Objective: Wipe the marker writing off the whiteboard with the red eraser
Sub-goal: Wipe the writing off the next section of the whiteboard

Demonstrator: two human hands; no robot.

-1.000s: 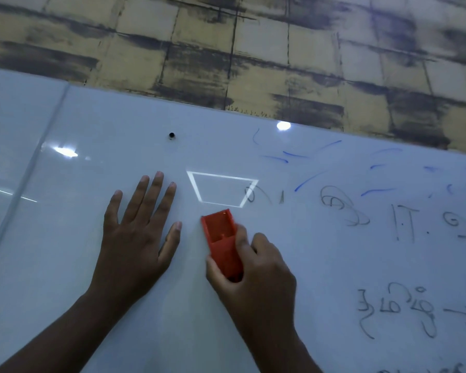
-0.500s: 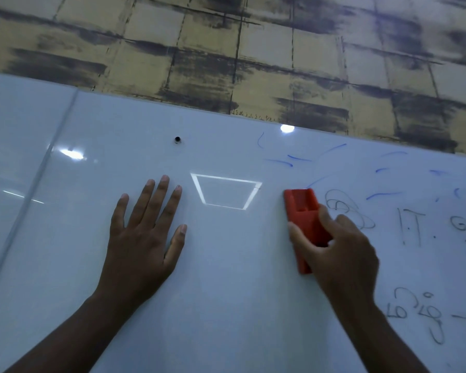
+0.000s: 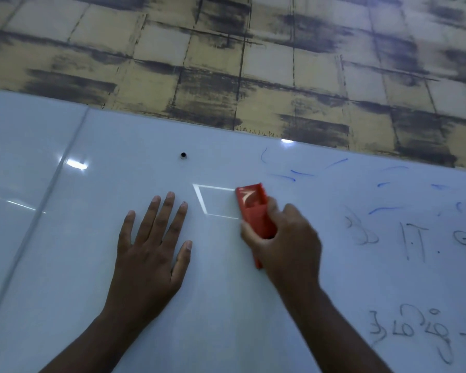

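The whiteboard [image 3: 226, 305] fills the lower part of the head view. My right hand [image 3: 285, 243] grips the red eraser [image 3: 254, 211] and holds it against the board near the middle, at the right edge of a square light reflection. My left hand [image 3: 151, 246] lies flat on the board with fingers spread, just left of the eraser. Black marker writing [image 3: 412, 238] and blue strokes [image 3: 301, 173] cover the board's right side. More black writing [image 3: 414, 332] sits at the lower right.
A yellow and grey tiled wall [image 3: 253, 63] runs above the board's top edge. A small dark dot [image 3: 183, 155] marks the board above my left hand. A seam [image 3: 51, 184] separates another panel at the left.
My right hand swept the eraser right to the writing, then back left to the square reflection. The marks near the reflection's right corner are gone. My left hand stayed flat.
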